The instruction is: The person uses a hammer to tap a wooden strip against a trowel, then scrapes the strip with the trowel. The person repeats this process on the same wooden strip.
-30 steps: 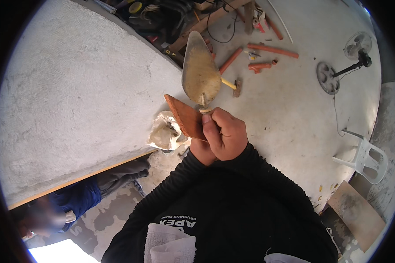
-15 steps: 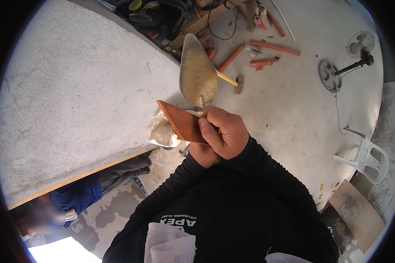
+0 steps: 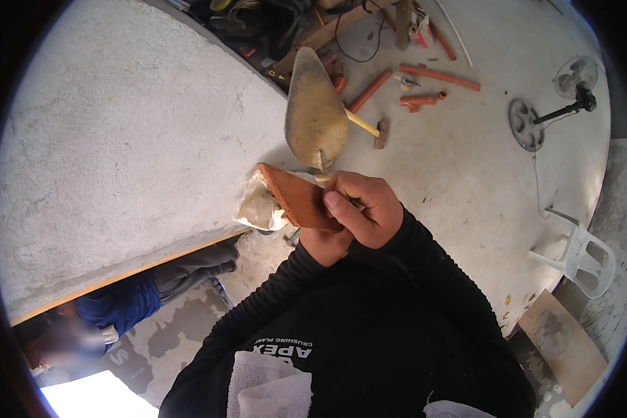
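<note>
Gripping the trowel (image 3: pixel 317 115) tightly, your right hand (image 3: pixel 370 210) lies just right of the red tile (image 3: pixel 295 197); your left hand (image 3: pixel 324 246), fingers mostly hidden, holds that tile from below — mid-frame, under the trowel's blade, the tile's long edge slanting toward upper left.

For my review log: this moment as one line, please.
right hand: gripping tile | left hand: partly under tile, grip hidden | trowel: blade visible, holder unclear

Soft light; glare patch (image 3: pixel 94 398) blown out lower left; rim black, edges bowed; co-worker's head (image 3: pixel 73 343) blurred.
</note>
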Demonstrator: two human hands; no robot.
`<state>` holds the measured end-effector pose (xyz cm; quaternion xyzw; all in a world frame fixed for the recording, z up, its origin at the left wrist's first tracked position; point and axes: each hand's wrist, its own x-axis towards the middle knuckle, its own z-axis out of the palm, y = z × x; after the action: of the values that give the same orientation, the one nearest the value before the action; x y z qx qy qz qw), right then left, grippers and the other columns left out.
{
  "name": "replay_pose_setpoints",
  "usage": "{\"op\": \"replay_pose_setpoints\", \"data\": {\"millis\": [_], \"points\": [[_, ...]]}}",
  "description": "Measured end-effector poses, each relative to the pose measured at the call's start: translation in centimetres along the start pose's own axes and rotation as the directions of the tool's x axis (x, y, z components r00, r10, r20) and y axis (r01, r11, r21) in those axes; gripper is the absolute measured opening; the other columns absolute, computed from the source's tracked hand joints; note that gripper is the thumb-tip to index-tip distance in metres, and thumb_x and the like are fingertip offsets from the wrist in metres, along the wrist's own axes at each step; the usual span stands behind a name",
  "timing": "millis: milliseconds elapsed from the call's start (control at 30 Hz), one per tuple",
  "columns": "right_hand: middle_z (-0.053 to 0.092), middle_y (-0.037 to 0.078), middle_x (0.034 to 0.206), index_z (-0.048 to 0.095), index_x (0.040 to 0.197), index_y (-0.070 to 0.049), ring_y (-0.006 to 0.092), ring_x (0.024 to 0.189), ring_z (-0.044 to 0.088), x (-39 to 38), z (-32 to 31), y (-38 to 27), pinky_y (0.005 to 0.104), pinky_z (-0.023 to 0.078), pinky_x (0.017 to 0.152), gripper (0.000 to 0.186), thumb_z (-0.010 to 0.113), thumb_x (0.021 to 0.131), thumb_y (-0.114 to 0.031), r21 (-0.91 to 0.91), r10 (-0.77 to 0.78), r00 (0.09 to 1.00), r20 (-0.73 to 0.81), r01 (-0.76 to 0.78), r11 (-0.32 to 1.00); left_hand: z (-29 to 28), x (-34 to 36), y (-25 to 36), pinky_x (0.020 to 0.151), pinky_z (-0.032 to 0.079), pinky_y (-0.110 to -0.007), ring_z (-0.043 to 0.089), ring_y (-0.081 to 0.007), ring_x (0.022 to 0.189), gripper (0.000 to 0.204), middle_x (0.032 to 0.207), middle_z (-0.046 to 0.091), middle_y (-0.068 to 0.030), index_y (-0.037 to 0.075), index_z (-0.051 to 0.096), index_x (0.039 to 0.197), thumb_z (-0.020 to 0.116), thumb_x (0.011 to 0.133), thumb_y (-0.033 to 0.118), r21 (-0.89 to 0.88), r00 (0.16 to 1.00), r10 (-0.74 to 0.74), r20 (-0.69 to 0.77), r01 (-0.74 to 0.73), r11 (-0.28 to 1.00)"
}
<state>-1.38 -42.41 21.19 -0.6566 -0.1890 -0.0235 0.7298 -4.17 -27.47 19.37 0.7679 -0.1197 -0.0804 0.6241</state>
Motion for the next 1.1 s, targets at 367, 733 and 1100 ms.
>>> {"op": "replay_pose_setpoints", "data": {"millis": [367,733,1100], "points": [[0.049,0.005,0.061,0.051,0.075,-0.004,0.0162,0.050,0.043,-0.1,2.9,-1.4,0.0332,0.036,0.047,0.048,0.085,0.083,-0.037,-0.059,0.072,0.955,-0.289,-0.093,0.994,-0.9,-0.3,-3.9,0.087,0.054,-0.036,0.066,-0.0242,0.106,0.033,0.111,0.064,-0.0113,0.001,0.059,0.119,0.071,0.089,0.006,-0.030,0.999,-0.007,0.047,0.008,1.000],[0.051,0.007,0.068,0.047,0.076,-0.008,0.0280,0.055,0.055,0.5,3.9,-1.2,0.0370,0.044,0.049,0.051,0.091,0.059,-0.027,-0.533,-0.150,0.969,-0.198,0.021,0.846,-1.2,-1.0,-4.7,0.088,0.054,-0.035,0.066,-0.0230,0.107,0.033,0.112,0.063,-0.0108,0.001,0.057,0.121,0.069,0.091,0.008,-0.098,0.996,-0.069,-0.064,0.062,0.993],[0.060,0.011,0.079,0.054,0.086,-0.004,0.0317,0.065,0.064,0.6,2.5,-1.1,0.0413,0.052,0.058,0.042,0.076,0.088,-0.040,-0.544,-0.108,0.994,0.028,0.105,0.832,-1.4,-1.8,-5.1,0.088,0.053,-0.034,0.065,-0.0217,0.108,0.034,0.113,0.062,-0.0103,0.001,0.054,0.124,0.068,0.093,0.009,-0.110,0.993,-0.110,-0.040,0.105,0.988]]}}
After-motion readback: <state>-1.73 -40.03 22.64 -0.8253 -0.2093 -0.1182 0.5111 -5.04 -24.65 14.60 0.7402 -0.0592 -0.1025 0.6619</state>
